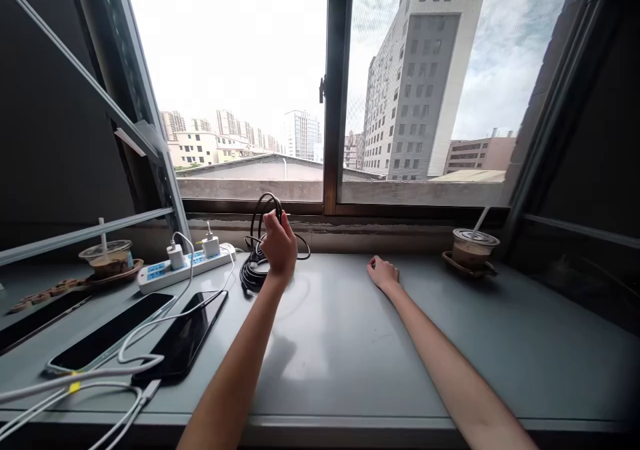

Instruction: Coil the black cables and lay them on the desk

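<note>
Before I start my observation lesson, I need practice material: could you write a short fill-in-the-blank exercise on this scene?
1. The hand holding the black cable is the person's ____ one.
2. The number of white chargers plugged into the power strip is ____.
3. Seen from the person, the cup nearest the right hand stands to that hand's ____.

Missing words: left; two; right.

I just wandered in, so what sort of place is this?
Perhaps an indoor workspace: a desk by a window, a power strip holding two chargers, and phones lying nearby.
</note>
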Demonstrator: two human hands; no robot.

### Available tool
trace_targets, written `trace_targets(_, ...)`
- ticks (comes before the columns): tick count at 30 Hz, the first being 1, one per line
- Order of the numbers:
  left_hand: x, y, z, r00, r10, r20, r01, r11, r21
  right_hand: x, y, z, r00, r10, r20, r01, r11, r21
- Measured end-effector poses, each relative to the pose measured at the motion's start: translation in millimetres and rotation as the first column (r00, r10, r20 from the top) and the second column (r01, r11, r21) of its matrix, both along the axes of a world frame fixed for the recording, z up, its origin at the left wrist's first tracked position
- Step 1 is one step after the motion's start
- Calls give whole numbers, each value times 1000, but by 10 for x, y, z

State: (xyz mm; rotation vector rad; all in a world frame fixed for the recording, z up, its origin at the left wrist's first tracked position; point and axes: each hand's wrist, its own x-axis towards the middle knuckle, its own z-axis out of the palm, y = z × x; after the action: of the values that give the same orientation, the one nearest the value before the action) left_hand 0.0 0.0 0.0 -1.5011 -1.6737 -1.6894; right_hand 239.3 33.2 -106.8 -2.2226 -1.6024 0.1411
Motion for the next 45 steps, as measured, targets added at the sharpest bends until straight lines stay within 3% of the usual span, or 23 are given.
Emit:
trace_targets(3, 100, -95, 211, 996, -66, 57, 59, 992, 112, -18, -43, 32, 998, 5, -55, -5, 1000, 9)
trace_targets(5, 162, -129, 341, 979, -189, 80, 172, 968, 182, -35, -90, 78, 994, 18, -109, -15, 1000, 23)
trace_targets(8, 263, -167, 571, 900, -427, 83, 391, 878, 275, -101, -156, 231, 971, 73, -229, -60, 996, 61)
trace_targets(11, 370, -241, 856, 819, -563, 109, 498, 793, 350, -258, -196, 533, 890, 254, -378, -217, 966, 137)
trace_targets(14, 471, -376, 1100, 704, -691, 163, 584, 694, 422, -497, -245, 966, 717, 505, -481, -425, 863, 272)
trace_targets(16, 536, -489, 1181, 629, -756, 178, 633, 632, 446, -665, -309, 1275, 582, 641, -499, -487, 767, 418)
trace_targets(18, 604, -597, 1190, 571, -795, 203, 653, 590, 475, -806, -396, 1553, 257, 779, -572, -373, 626, 685)
trace_targets(20, 668, -680, 1158, 512, -824, 241, 657, 557, 509, -901, -492, 1774, 132, 840, -527, -212, 543, 812)
trace_targets(22, 708, -721, 1126, 464, -843, 272, 658, 534, 531, -941, -588, 1922, 66, 873, -484, -104, 489, 866)
trace_targets(23, 712, -725, 1119, 445, -850, 281, 662, 524, 536, -939, -634, 1970, 43, 879, -474, -113, 476, 872)
trace_targets(26, 653, -682, 1138, 394, -862, 320, 652, 508, 563, -867, -771, 2037, 63, 901, -430, -392, 419, 819)
trace_targets(28, 577, -630, 1165, 341, -875, 345, 654, 484, 581, -789, -853, 2049, 89, 934, -345, -610, 325, 722)
trace_targets(30, 503, -568, 1186, 278, -890, 361, 688, 447, 572, -721, -910, 2064, 79, 962, -263, -705, 240, 667)
trace_targets(32, 447, -495, 1195, 216, -900, 380, 738, 405, 540, -682, -927, 2089, 51, 977, -209, -673, 188, 716)
trace_targets(34, 405, -407, 1197, 166, -901, 402, 758, 377, 532, -673, -898, 2119, -23, 980, -197, -561, 150, 814)
trace_targets(37, 324, -261, 1198, 104, -899, 425, 730, 360, 581, -664, -809, 2155, -163, 958, -237, -366, 165, 916)
trace_targets(41, 133, -117, 1199, 18, -875, 483, 724, 345, 598, -504, -794, 2188, -193, 920, -341, -167, 312, 935)
trace_targets(45, -90, -73, 1199, 119, -877, 465, 750, 387, 537, -166, -949, 2184, -132, 894, -428, -229, 393, 891)
